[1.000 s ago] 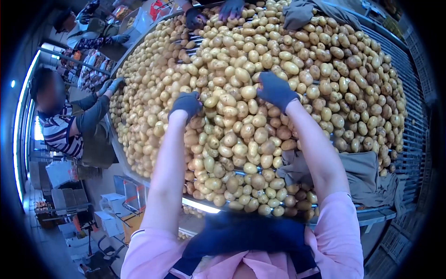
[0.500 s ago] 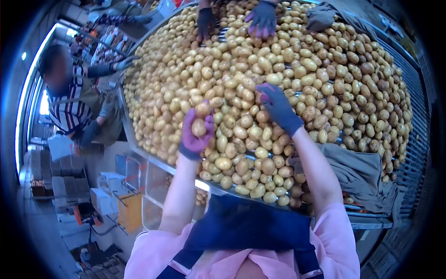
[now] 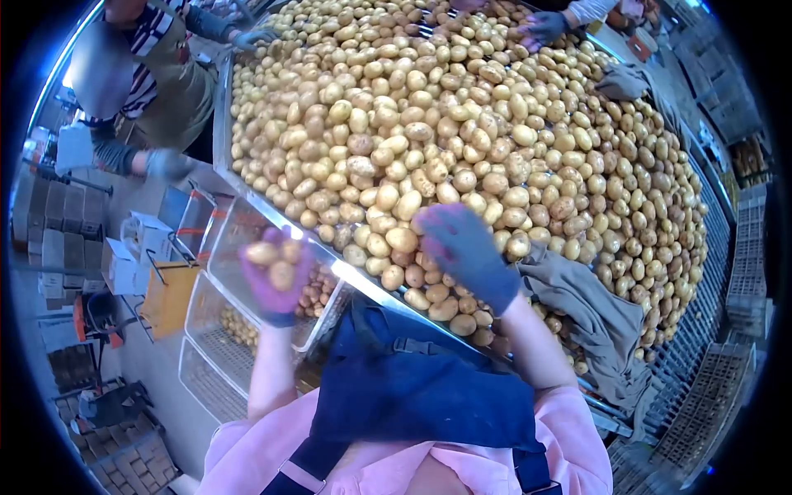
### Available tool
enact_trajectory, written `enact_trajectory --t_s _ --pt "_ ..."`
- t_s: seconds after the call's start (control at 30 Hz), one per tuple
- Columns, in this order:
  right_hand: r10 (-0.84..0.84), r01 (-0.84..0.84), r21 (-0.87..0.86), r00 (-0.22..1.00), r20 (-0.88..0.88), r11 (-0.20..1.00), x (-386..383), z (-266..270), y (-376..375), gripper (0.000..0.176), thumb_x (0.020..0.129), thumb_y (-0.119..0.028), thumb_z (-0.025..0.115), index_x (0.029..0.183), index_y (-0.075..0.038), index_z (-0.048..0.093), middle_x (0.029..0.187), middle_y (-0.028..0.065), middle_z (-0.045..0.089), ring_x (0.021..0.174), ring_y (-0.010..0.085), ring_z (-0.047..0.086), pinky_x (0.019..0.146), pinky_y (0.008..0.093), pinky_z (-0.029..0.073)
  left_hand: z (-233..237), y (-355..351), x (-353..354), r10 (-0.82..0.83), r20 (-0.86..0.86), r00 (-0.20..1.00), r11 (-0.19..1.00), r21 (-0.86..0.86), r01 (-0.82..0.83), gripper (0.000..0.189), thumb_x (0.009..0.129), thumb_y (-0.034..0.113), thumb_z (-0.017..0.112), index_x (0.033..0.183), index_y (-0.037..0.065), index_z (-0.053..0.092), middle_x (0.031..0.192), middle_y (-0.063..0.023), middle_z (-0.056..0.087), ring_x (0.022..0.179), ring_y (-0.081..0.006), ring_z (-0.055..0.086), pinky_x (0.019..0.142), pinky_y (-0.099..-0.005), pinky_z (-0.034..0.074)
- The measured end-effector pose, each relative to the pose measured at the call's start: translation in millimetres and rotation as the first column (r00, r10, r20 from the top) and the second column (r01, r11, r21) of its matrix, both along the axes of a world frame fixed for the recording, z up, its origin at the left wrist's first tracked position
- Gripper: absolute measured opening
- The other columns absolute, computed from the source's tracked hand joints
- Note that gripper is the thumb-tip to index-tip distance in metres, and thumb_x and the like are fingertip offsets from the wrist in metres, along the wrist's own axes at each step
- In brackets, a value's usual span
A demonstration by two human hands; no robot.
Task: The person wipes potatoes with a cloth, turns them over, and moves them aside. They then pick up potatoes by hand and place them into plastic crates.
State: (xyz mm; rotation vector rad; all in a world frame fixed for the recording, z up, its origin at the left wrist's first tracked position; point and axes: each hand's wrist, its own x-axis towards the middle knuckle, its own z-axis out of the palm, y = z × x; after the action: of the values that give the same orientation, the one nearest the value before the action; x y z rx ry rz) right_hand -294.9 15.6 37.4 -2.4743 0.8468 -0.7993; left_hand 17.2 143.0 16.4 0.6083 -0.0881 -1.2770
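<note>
My left hand (image 3: 280, 285), in a purple and grey glove, is closed around several potatoes (image 3: 281, 275) and hangs over the front edge of the sorting table, above the clear plastic crates (image 3: 216, 272). On the near side of the potato pile (image 3: 371, 132), my right hand (image 3: 469, 257) rests back upward in a matching glove. Its fingers point down among the potatoes, blurred, with the tips hidden, so their grip does not show. A grey cloth (image 3: 577, 301) lies on the pile to the right of that hand.
The metal table edge (image 3: 285, 224) runs along the near side. Potatoes lie in the crates below. At the left stands a co-worker (image 3: 165, 78); another co-worker's gloved hand (image 3: 544, 30) is at the far side. A second cloth (image 3: 624, 82) and stacked crates (image 3: 709, 404) are at the right.
My left hand has moved from over the pile, left and toward me, carrying potatoes past the table edge. My right hand has come nearer to me. The view has shifted.
</note>
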Motion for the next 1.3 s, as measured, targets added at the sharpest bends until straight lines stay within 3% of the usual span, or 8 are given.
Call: enact_trajectory --t_s 0.17,0.3,0.4,0.93,1.03,1.1,1.2,1.3 --pt "-0.356 0.344 -0.089 0.908 -0.222 0.935 -70 -19 -8 0.036 0.083 -0.019 0.06 0.118 -0.01 0.055 0.11 0.0123 0.057 0.105 0.0322 0.052 0.09 0.0429 0.043 -8 10 41 0.071 0.763 0.643 0.762 0.374 -0.528 0.043 0.095 0.039 0.045 0.12 0.004 0.05 0.113 -0.0109 0.057 0.111 -0.0249 0.052 0.099 -0.0361 0.041" --pt "-0.452 0.413 -0.184 0.817 -0.359 0.892 -58 -29 20 0.046 0.086 -0.029 0.058 0.13 -0.016 0.05 0.13 0.016 0.047 0.124 0.0378 0.04 0.104 0.0565 0.025 -32 -57 -45 -0.134 0.976 -0.169 0.972 0.096 -0.217 0.041 0.081 0.014 0.066 0.118 0.003 0.053 0.102 -0.0108 0.059 0.094 -0.0201 0.056 0.082 -0.0312 0.046" --pt "-0.466 0.447 -0.153 0.769 -0.437 0.881 -62 -32 33 0.049 0.086 -0.031 0.058 0.132 -0.018 0.048 0.138 0.0165 0.041 0.13 0.0385 0.034 0.105 0.0574 0.023 -15 -67 -147 -0.061 0.726 -0.685 0.96 0.232 0.16 0.054 0.077 0.053 0.061 0.12 0.02 0.055 0.127 -0.0118 0.046 0.127 -0.0348 0.032 0.101 -0.0607 0.021" --pt "-0.406 0.396 -0.123 0.788 -0.463 0.91 -43 -43 -14 0.056 0.082 -0.038 0.061 0.135 -0.031 0.043 0.147 0.0144 0.028 0.135 0.0406 0.023 0.104 0.0659 0.018 6 -263 -86 -0.386 0.355 -0.852 0.879 0.423 -0.222 0.03 0.088 0.047 0.05 0.099 0.028 0.07 0.149 -0.0032 0.029 0.137 -0.0343 0.018 0.107 -0.0625 0.003" --pt "-0.504 0.452 -0.224 0.782 -0.366 0.863 -61 -64 -95 0.055 0.082 -0.037 0.06 0.134 -0.033 0.042 0.149 0.0112 0.025 0.135 0.0394 0.024 0.101 0.068 0.02 4 -255 -82 -0.008 0.621 -0.784 0.995 -0.074 -0.069 0.027 0.086 0.031 0.058 0.104 0.013 0.066 0.126 -0.0094 0.054 0.118 -0.0315 0.047 0.098 -0.0431 0.037" --pt "-0.556 0.469 -0.299 0.71 -0.433 0.831 -74 -65 -150 0.055 0.082 -0.033 0.06 0.134 -0.032 0.042 0.148 0.0127 0.026 0.133 0.0384 0.028 0.1 0.0673 0.023 26 -212 -117 -0.014 0.93 -0.367 0.983 0.08 0.165 0.024 0.087 0.025 0.059 0.104 0.01 0.063 0.092 -0.0112 0.064 0.082 -0.0263 0.061 0.077 -0.0348 0.049" --pt "-0.725 0.608 -0.397 0.594 -0.348 0.688 -93 -55 -187 0.05 0.08 -0.025 0.061 0.128 -0.027 0.046 0.137 0.0137 0.037 0.123 0.036 0.038 0.096 0.0618 0.03 6 -155 -148 -0.181 0.698 -0.693 0.88 0.429 0.202 0.024 0.085 0.024 0.059 0.107 0.012 0.06 0.092 -0.0096 0.063 0.08 -0.0252 0.06 0.077 -0.0372 0.049" --pt "-0.72 0.641 -0.365 0.679 -0.14 0.675 -97 -44 -184 0.045 0.078 -0.018 0.06 0.121 -0.02 0.05 0.119 0.0113 0.048 0.108 0.0321 0.048 0.091 0.0509 0.04 -36 -136 -157 0.157 0.585 -0.796 0.958 0.105 0.266 0.022 0.08 0.022 0.062 0.101 0.018 0.059 0.099 -0.0131 0.056 0.081 -0.0305 0.058 0.071 -0.0394 0.048"
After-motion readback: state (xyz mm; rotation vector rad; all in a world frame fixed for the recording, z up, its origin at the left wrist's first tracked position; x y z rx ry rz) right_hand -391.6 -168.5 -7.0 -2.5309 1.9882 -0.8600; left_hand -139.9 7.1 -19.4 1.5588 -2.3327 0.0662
